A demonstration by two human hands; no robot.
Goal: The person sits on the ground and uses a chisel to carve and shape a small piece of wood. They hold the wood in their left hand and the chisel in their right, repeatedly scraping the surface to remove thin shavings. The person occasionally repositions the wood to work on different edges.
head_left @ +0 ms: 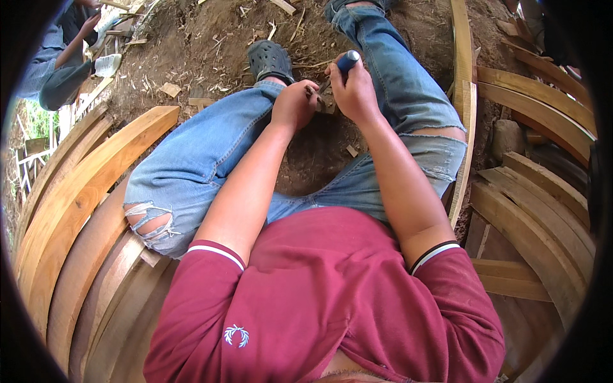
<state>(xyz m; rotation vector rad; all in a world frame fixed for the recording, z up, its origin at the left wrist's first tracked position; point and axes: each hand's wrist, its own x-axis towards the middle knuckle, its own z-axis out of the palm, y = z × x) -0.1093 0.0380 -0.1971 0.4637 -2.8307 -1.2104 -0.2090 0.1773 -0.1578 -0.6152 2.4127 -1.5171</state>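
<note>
My right hand (355, 94) is wrapped around a dark blue tool handle (347, 62) with a pale metallic end. The working part of that tool is hidden below my fist. Close beside it, my left hand (295, 106) is closed on a small dark brown piece (311, 94), perhaps wood, only partly visible between my fingers. Both hands meet low between my bent knees, above the dirt ground (319, 153). A brownish block (328, 105) shows in the gap between the two hands, partly covered.
Long curved wooden boards (89, 185) lie at my left, and more curved boards (543, 118) are stacked at my right. An upright plank (464, 83) runs beside my right leg. A dark clog (270, 60) is on my left foot. Another person (60, 64) sits at far left. Wood chips litter the ground.
</note>
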